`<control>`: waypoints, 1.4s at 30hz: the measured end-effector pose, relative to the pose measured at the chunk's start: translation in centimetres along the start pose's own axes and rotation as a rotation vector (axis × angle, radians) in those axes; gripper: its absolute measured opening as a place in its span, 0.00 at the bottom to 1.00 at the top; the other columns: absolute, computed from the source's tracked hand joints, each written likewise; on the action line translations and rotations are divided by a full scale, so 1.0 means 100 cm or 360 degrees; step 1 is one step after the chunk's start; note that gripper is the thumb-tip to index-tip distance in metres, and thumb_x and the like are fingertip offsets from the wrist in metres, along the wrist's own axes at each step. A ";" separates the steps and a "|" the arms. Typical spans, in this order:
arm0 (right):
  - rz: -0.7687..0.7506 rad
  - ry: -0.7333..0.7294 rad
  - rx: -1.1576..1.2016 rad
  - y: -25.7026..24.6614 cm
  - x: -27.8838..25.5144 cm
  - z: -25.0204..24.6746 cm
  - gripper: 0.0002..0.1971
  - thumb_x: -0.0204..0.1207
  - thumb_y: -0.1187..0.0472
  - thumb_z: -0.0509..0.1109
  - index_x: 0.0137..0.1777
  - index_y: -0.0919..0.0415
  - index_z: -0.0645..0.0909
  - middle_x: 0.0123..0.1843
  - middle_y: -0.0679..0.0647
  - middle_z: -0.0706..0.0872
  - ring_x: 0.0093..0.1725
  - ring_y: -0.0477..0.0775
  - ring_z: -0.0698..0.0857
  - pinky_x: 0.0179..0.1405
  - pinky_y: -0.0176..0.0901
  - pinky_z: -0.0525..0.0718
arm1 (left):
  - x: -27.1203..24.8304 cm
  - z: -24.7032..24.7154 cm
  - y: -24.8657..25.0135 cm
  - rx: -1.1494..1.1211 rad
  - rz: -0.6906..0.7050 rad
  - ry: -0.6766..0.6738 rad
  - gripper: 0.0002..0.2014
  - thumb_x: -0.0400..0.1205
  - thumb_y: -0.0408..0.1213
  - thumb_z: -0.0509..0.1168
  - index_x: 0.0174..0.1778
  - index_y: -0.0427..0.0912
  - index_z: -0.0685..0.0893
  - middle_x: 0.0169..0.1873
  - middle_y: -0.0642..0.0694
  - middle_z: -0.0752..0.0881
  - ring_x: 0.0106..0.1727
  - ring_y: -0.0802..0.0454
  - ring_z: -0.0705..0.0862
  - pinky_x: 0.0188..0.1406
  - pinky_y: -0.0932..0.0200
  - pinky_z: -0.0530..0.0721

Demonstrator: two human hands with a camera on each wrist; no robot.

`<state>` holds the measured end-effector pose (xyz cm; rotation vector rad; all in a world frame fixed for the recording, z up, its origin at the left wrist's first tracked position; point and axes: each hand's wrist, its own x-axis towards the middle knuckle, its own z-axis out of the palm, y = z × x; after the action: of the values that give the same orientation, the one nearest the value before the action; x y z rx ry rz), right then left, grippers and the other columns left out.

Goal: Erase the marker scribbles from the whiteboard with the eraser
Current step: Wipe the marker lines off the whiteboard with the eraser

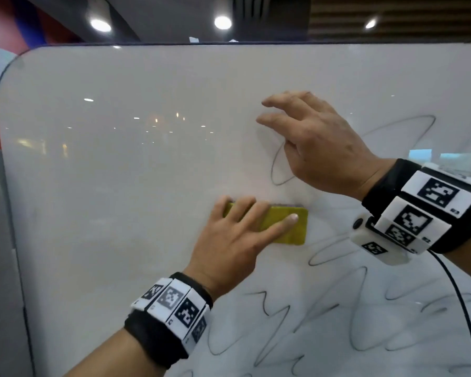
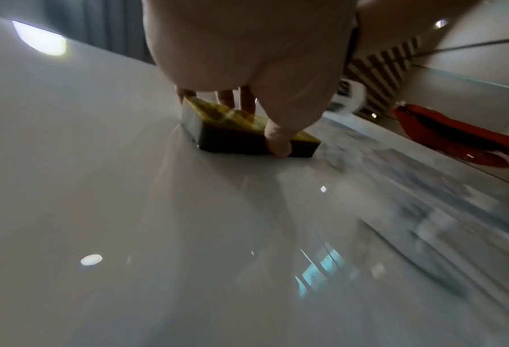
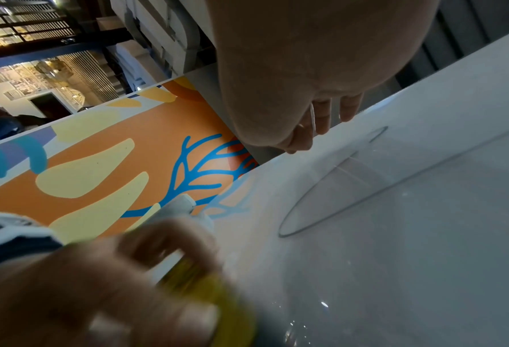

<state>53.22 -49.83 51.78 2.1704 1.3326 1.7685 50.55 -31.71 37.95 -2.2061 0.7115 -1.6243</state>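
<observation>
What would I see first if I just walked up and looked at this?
First the yellow eraser, pressed flat on the middle of the whiteboard by the left hand, whose fingers curl over its edges. Next, the thin black scribbles looping over the board's lower right, with one loop higher up behind the right hand, whose spread fingers reach toward the board just above the eraser.

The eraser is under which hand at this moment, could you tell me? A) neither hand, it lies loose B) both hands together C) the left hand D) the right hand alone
C: the left hand holds the yellow eraser flat against the whiteboard, fingers spread over its back and thumb at its edge, while the right hand rests on the board above it, fingers straight, not touching the eraser.
</observation>
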 end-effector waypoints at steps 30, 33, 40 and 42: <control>0.0270 -0.0124 -0.0319 0.072 -0.032 -0.027 0.31 0.75 0.68 0.68 0.80 0.64 0.71 0.81 0.68 0.70 0.80 0.70 0.69 0.79 0.64 0.70 | 0.106 -0.024 -0.050 0.0009 -0.0827 0.0402 0.34 0.73 0.39 0.76 0.76 0.57 0.77 0.59 0.42 0.80 0.58 0.41 0.70 0.51 0.43 0.75; 0.0256 -0.0147 -0.0316 0.075 -0.033 -0.030 0.32 0.73 0.68 0.70 0.80 0.63 0.72 0.81 0.67 0.70 0.80 0.70 0.69 0.79 0.65 0.70 | 0.106 -0.019 -0.036 0.0063 -0.0514 0.0337 0.33 0.73 0.41 0.75 0.76 0.57 0.77 0.60 0.43 0.80 0.59 0.40 0.74 0.51 0.43 0.76; 0.0284 -0.0201 -0.0320 0.088 -0.047 -0.042 0.31 0.76 0.63 0.69 0.81 0.59 0.71 0.83 0.66 0.68 0.81 0.67 0.67 0.80 0.63 0.69 | 0.118 -0.022 -0.040 0.0039 -0.0785 0.0409 0.33 0.74 0.41 0.76 0.77 0.58 0.76 0.60 0.43 0.80 0.58 0.40 0.73 0.52 0.44 0.75; 0.0313 -0.0202 -0.0324 0.094 -0.050 -0.045 0.30 0.78 0.58 0.67 0.81 0.58 0.71 0.83 0.65 0.68 0.81 0.67 0.67 0.80 0.63 0.69 | 0.124 -0.020 -0.031 0.0025 -0.0847 0.0421 0.33 0.74 0.40 0.76 0.77 0.56 0.76 0.59 0.42 0.80 0.58 0.40 0.72 0.51 0.43 0.76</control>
<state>55.07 -60.92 54.30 2.3198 0.8974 1.7070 52.20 -35.92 50.03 -2.3217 0.1640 -2.1895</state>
